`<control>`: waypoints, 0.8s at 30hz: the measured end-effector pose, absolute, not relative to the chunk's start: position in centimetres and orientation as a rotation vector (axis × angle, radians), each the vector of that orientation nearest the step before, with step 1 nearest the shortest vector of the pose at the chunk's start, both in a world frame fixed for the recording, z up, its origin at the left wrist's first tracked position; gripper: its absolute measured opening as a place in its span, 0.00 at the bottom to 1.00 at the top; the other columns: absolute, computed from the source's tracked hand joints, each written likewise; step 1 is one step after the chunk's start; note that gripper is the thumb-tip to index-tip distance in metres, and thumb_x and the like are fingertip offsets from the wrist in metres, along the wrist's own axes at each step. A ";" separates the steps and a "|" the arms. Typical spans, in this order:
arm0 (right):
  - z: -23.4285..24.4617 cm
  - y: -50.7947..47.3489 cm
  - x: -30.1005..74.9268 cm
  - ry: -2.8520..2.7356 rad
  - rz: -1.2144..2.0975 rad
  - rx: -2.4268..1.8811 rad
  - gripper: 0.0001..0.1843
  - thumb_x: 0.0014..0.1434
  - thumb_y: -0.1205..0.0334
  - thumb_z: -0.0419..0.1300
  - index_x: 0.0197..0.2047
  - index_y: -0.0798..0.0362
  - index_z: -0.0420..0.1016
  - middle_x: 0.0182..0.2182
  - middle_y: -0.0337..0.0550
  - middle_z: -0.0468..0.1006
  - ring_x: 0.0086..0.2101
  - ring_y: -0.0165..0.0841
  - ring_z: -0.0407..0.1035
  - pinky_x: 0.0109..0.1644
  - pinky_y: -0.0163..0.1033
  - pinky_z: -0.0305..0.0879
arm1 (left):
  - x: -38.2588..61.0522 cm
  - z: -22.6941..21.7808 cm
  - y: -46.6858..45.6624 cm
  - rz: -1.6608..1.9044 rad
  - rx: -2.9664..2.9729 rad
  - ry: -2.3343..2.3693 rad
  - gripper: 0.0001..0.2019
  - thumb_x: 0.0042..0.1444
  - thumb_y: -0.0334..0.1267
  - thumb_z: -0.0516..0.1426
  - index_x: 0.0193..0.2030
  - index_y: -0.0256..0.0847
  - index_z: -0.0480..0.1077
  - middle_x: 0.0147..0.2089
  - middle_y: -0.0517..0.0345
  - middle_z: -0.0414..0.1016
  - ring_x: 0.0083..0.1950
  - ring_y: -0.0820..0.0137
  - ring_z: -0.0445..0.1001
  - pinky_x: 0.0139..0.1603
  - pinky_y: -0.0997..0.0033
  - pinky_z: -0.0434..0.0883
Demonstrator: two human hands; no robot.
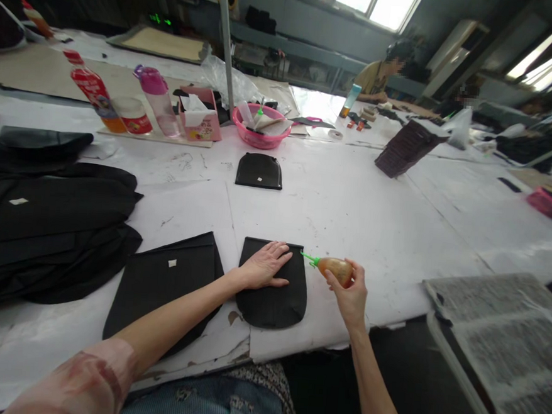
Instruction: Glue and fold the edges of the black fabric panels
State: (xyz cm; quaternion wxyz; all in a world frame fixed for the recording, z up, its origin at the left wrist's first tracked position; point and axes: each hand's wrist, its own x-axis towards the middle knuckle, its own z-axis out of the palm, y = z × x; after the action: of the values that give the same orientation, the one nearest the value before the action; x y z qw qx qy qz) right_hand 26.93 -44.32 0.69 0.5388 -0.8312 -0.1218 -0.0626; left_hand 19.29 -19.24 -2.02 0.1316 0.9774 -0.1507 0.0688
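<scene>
While sideways, bottle (335,268) in right grip (353,296).

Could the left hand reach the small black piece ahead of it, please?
Probably yes: nothing stands on the white tabletop between the left hand and the small black piece.

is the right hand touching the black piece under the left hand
Apart. The head view shows white tabletop between the right hand and the black piece; that hand holds a bottle.

The squeeze bottle (334,268) looks plastic, the panel (269,305) matt.
</scene>
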 end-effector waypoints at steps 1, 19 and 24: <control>0.8 -44.5 26.9 -0.289 -0.140 -1.996 0.39 0.45 0.39 0.70 0.55 0.49 0.69 0.42 0.46 0.77 0.37 0.41 0.75 0.36 0.47 0.78 | 19.3 -2.0 -19.2 0.198 2.839 -0.437 0.37 0.57 0.59 0.58 0.64 0.32 0.63 0.66 0.37 0.62 0.71 0.52 0.56 0.73 0.54 0.50; 3.4 -47.0 23.6 -0.368 -0.106 -2.131 0.35 0.47 0.40 0.70 0.54 0.49 0.71 0.44 0.44 0.77 0.41 0.41 0.74 0.41 0.47 0.78 | 19.0 -1.7 -19.3 0.214 2.863 -0.445 0.36 0.58 0.58 0.58 0.64 0.32 0.63 0.65 0.38 0.63 0.70 0.53 0.57 0.72 0.56 0.51; 4.0 -47.8 22.5 -0.382 -0.091 -2.165 0.35 0.48 0.41 0.70 0.54 0.49 0.71 0.44 0.45 0.77 0.42 0.42 0.74 0.44 0.47 0.77 | 19.2 -1.7 -19.1 0.203 2.875 -0.452 0.35 0.59 0.58 0.57 0.63 0.32 0.63 0.66 0.38 0.63 0.70 0.54 0.57 0.72 0.56 0.50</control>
State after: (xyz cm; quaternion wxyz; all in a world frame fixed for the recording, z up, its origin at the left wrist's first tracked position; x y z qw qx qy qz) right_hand 22.45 -47.79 4.05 0.4537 -0.8769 -0.1547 -0.0370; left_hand 19.18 -19.09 -1.66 0.1119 0.9793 -0.1541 0.0692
